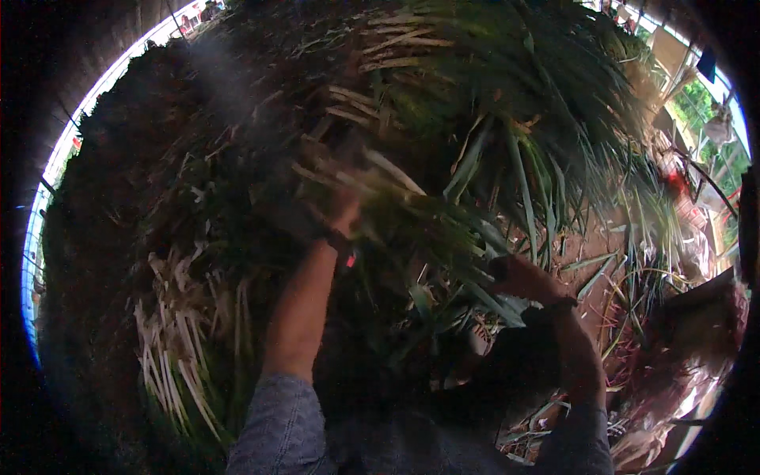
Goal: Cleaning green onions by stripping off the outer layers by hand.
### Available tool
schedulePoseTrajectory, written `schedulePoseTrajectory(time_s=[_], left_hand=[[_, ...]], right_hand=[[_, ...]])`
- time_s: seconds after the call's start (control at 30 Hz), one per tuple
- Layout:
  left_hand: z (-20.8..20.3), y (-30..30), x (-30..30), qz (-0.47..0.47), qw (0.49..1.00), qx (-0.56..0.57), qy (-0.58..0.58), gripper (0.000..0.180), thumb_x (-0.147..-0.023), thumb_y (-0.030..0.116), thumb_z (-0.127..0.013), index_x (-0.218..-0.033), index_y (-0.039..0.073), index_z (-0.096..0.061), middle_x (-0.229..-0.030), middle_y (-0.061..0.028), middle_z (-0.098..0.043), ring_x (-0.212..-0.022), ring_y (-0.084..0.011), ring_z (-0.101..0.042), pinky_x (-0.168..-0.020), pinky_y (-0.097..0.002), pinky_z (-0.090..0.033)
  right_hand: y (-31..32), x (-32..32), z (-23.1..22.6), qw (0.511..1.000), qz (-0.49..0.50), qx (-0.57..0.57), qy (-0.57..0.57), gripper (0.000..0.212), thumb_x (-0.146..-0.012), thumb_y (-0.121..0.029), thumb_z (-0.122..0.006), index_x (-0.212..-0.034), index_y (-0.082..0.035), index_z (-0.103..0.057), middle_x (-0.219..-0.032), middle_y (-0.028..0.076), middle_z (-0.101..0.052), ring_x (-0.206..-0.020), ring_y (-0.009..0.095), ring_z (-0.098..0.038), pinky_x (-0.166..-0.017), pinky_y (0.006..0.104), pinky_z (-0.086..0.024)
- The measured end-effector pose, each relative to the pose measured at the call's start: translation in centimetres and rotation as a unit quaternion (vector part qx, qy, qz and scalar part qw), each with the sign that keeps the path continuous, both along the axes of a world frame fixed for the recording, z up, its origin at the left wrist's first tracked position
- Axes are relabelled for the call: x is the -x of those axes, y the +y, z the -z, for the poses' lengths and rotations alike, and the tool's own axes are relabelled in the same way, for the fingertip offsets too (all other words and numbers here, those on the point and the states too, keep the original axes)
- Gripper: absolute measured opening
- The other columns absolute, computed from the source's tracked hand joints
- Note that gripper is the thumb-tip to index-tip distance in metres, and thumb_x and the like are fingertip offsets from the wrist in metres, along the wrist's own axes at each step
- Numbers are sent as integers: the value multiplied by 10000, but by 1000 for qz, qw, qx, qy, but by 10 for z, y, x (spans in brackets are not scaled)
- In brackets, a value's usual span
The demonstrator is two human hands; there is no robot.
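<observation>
A bunch of green onions (396,172), pale stalks to the left and long green leaves to the right, lies across the space before me. My left hand (344,212), smeared by motion, is closed around its stalk end; a dark band with a red spot circles that wrist. Lower and to the right, my right hand (522,279) has its fingers curled round the leaves of the bunch, and the fingertips are partly hidden among them. A dark band sits on the right wrist too.
A big heap of green onions (546,103) with drooping leaves rises ahead and to the right. More white stalks (182,348) lie at the lower left. Reddish-purple netting (673,356) is at the right, beside brown ground (590,245) strewn with leaf scraps.
</observation>
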State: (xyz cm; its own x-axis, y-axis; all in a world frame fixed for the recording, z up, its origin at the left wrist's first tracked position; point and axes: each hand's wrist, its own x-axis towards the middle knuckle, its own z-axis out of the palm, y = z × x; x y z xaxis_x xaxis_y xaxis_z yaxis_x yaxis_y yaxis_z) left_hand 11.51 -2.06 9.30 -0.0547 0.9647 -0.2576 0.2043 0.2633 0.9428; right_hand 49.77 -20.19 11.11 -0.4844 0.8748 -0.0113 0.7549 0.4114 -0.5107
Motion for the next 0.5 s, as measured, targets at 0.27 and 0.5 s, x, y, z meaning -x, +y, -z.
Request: schedulePoseTrajectory(time_s=[0.27,0.5], left_hand=[[89,49,37,-132,979,26,-150,400,-953,255,-648,-1301,82,-556,-1192,-63,-579,-954,-181,-588,-821,-372,-522],[57,34,12,-55,996,-12,-64,497,-909,2,-572,-1391,105,-506,-1284,-78,-573,-1094,-189,-561,-951,-364,-477]], right_hand=[[9,16,-26,992,19,102,75,275,-793,-199,-754,-936,-10,-615,-754,129,-593,-682,226,-547,-640,401,-468],[18,-6,-34,992,65,110,-14,311,-836,-211,-708,-1085,-36,-647,-920,166,-667,-843,340,-645,-760,434,-519]])
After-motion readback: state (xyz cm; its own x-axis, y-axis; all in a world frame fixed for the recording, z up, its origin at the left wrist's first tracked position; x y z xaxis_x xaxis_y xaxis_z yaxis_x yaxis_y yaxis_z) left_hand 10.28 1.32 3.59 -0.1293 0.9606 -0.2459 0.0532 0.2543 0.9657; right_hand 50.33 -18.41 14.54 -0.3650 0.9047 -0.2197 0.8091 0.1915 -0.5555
